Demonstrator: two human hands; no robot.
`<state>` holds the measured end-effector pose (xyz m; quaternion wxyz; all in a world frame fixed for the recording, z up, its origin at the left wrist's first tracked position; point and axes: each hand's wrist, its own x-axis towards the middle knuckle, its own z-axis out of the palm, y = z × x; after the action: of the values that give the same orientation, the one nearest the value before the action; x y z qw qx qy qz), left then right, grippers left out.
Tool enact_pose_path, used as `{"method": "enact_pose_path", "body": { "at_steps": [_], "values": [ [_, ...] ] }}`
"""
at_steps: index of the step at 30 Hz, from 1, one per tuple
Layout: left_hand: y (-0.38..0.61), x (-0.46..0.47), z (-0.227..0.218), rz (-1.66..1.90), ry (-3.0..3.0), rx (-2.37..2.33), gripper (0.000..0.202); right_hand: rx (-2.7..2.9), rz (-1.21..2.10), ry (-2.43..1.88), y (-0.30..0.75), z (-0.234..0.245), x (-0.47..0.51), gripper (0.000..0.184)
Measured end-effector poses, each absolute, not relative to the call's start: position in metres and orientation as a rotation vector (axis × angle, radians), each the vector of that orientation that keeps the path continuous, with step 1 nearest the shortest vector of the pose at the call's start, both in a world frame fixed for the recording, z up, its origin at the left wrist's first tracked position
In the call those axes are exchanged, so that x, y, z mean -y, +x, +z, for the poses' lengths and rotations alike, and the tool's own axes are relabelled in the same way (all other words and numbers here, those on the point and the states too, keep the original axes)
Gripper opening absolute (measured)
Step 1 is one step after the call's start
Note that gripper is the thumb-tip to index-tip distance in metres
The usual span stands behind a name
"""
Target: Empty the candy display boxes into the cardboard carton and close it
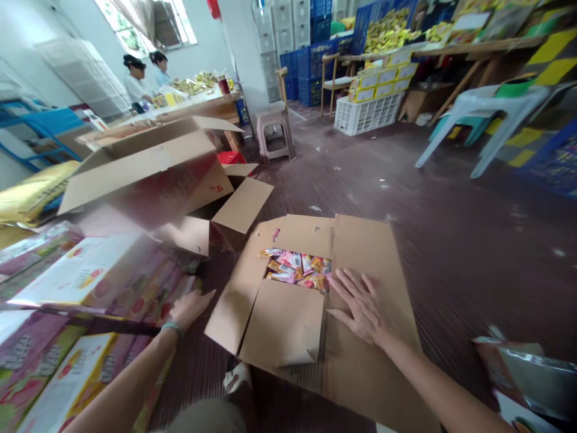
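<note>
My right hand (pixel 358 308) lies flat with fingers spread on the right flap of a cardboard box (pixel 369 252) on the floor before me. Through the gap between the flaps show several small wrapped snack packets (pixel 297 267) in pink, yellow and orange. One flap at the near side (pixel 283 319) lies partly over them. My left hand (pixel 189 308) hangs left of the box, index finger stretched out, holding nothing that I can see. It is nearest to a stack of printed fruit cartons (pixel 94 270); whether it touches them I cannot tell.
Behind the cartons stands a large open cardboard box (pixel 148 174), with a smaller opened box (pixel 243 204) beside it. A plastic stool (pixel 276 135), white crate (pixel 367 114) and pale chair (pixel 491 114) stand farther off. Two people sit at a table (pixel 216 105). A plastic bag (pixel 536 373) lies right.
</note>
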<state>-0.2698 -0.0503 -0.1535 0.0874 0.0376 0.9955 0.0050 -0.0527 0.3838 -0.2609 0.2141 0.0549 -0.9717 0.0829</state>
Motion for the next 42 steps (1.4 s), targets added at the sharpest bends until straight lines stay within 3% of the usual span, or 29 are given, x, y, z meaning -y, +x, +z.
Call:
{"method": "enact_pose_path", "body": {
  "at_steps": [2,5,9,18,28,35,38,42],
  "values": [
    [-0.283,0.015,-0.139,-0.073,0.177,-3.081,0.061,2.692,0.222,0.148,-0.054,-0.262,-0.384,0.074],
    [-0.296,-0.062,-0.136,-0.013,0.694,-3.08,0.05,2.724,0.221,0.152,-0.054,-0.262,-0.384,0.075],
    [-0.298,-0.14,-0.152,-0.003,0.65,-2.929,0.045,2.775,0.251,0.148,-0.054,-0.261,-0.384,0.078],
    [-0.25,-0.134,-0.144,-0.28,1.074,-3.004,0.043,2.779,0.318,0.134,-0.052,-0.259,-0.381,0.077],
    [-0.231,-0.212,-0.156,-0.432,1.355,-2.729,0.043,2.825,0.316,0.136,-0.055,-0.263,-0.383,0.078],
    [-0.229,-0.19,-0.159,-0.161,1.417,-2.912,0.042,2.833,0.323,0.13,-0.054,-0.259,-0.381,0.077],
    [-0.233,-0.168,-0.156,0.086,1.388,-2.86,0.051,2.807,0.301,0.129,-0.054,-0.261,-0.38,0.075],
    [-0.258,-0.107,-0.161,0.541,0.874,-3.076,0.056,2.768,0.311,0.129,-0.053,-0.259,-0.38,0.075]
  ]
}}
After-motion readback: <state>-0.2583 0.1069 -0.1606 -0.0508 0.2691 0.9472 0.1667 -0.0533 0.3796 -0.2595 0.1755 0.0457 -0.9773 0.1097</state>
